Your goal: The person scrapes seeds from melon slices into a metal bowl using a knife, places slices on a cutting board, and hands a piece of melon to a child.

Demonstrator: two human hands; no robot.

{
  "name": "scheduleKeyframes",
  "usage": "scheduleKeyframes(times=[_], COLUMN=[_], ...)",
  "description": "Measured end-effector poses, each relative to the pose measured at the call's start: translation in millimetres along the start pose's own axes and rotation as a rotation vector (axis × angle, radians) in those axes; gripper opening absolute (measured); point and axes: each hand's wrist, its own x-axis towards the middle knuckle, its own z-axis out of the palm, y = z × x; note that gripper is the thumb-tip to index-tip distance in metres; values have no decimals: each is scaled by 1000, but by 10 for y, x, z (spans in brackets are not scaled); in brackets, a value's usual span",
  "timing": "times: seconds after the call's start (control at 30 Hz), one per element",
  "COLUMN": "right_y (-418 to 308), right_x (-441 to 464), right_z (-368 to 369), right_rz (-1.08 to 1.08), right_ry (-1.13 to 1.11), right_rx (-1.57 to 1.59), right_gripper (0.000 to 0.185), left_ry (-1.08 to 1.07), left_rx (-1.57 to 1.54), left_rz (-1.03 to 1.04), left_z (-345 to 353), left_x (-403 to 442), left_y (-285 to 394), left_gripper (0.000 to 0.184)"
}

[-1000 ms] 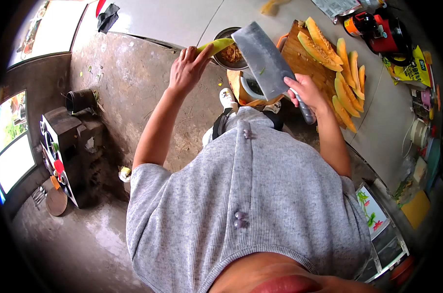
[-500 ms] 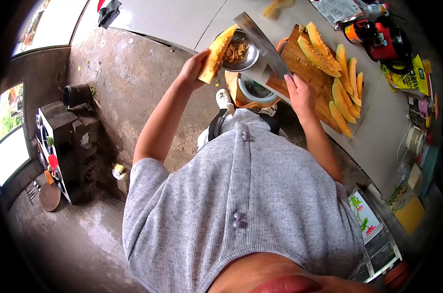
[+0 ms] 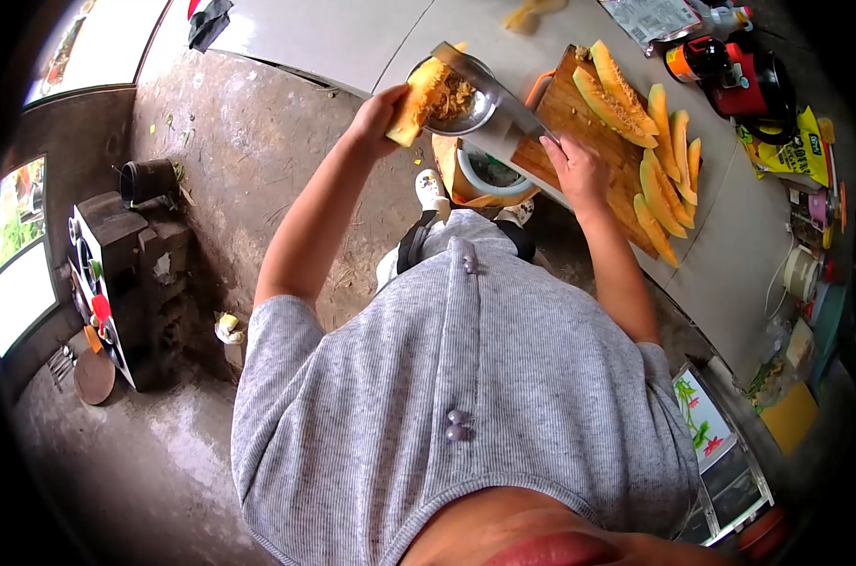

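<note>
My left hand (image 3: pixel 378 121) is wrapped round an orange melon wedge (image 3: pixel 411 111), its seeded side facing the cleaver. My right hand (image 3: pixel 577 168) grips the handle of a cleaver (image 3: pixel 489 87), whose blade is seen nearly edge-on and reaches the wedge's upper part. Beneath the blade and beside the wedge is a metal bowl (image 3: pixel 485 111) with melon seeds and pulp (image 3: pixel 454 98) in it. Right of the bowl lies a wooden cutting board (image 3: pixel 562 125), with several cut melon wedges (image 3: pixel 605 102) on it and at its right edge.
A pail (image 3: pixel 494 187) stands on the floor below the table edge. The grey table (image 3: pixel 475 21) also bears a dark bottle (image 3: pixel 704 58), a red and black container (image 3: pixel 754 90) and a yellow packet (image 3: pixel 796 151) at the right. A black cloth (image 3: pixel 209 24) lies at the left.
The melon wedge first turned from rind up to seeded side showing. The cleaver turned from flat to nearly edge-on, then moved left and down onto the wedge.
</note>
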Motion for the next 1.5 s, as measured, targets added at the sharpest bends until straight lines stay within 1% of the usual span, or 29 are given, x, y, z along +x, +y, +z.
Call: scheduleKeyframes(times=[0.03, 0.1, 0.17, 0.23, 0.3, 0.47, 0.53, 0.63, 0.73, 0.8, 0.87, 0.9, 0.93, 0.97, 1.03, 1.1, 1.17, 1.23, 1.3, 1.33, 1.4, 1.47, 1.5], right_y=[0, 14, 48, 72, 86, 101, 105, 95, 63, 78, 110, 122, 136, 151, 142, 117, 101, 87, 91, 98, 107, 105, 106], right_x=[-1, 0, -1, -1, -9, -99, -145, -186, -175, -119, -34, 10, 54, 100, 137, 166, 145, 113, 53, 19, -43, -94, -118], right_z=[7, 38, 77, 93, 101, 60, 49, 31, -20, -29, 2, 19, 26, 26, -2, -29, -37, -30, 9, 30, 53, 19, 0], right_rz=[0, -74, -91, -107, -135, -127, -109, -134, -73, 31, 72, 112, 112, 81, 52, 88, 73, 54, -47, -47, -127, -154, -182], right_ry=[0, 81, 85, 89, 75, 30, 13, 49, 63, 11, 24, 36, 37, 40, 41, -33, -44, -56, 25, 24, 67, 46, 26], right_rx=[0, 18, 46, 73, 93, 126, 127, 206, 205, 49, 28, 6, 8, -22, -53, -84, -95, -105, -58, -58, 3, 17, 31], right_gripper=[20, 21, 19, 18, 16, 14, 14, 13, 16, 22, 26, 30, 30, 31, 33, 28, 29, 29, 26, 26, 19, 17, 15], left_ry=[15, 15, 15, 99, 82, 86, 174, 137, 141, 140, 144, 151, 157, 156, 27, 10, -6, 24, 7, -13, -34, -54, -31], left_rx=[29, 35, 40, 101, 114, 141, 157, 149, 150, 202, 253, 329, 405, 407, 494, 520, 544, 549, 529, 510, 531, 553, 538], left_rz=[11, 7, 4, 52, 63, 86, 74, 85, 98, 101, 106, 169, 232, 233, 313, 339, 368, 366, 362, 357, 351, 344, 366], left_z=[10, -10, -12, 45, 13, 39, 111, 47, 107, 145, 168, 184, 192, 188, 168, 151, 127, 103, 82, 79, 55, 54, 63], left_x=[-3, 33, 58, 44, 119, 180, 166, 274, 269, 231, 181, 151, 138, 138, 141, 159, 189, 216, 224, 224, 189, 166, 165], left_y=[18, 45, 61, 94, 110, 159, 182, 160, 149, 169, 173, 167, 166, 173, 165, 161, 156, 155, 160, 165, 193, 193, 186], left_gripper=[35, 35, 34, 32, 31, 30, 30, 29, 30, 31, 33, 35, 37, 37, 39, 40, 41, 41, 42, 43, 43, 42, 40])
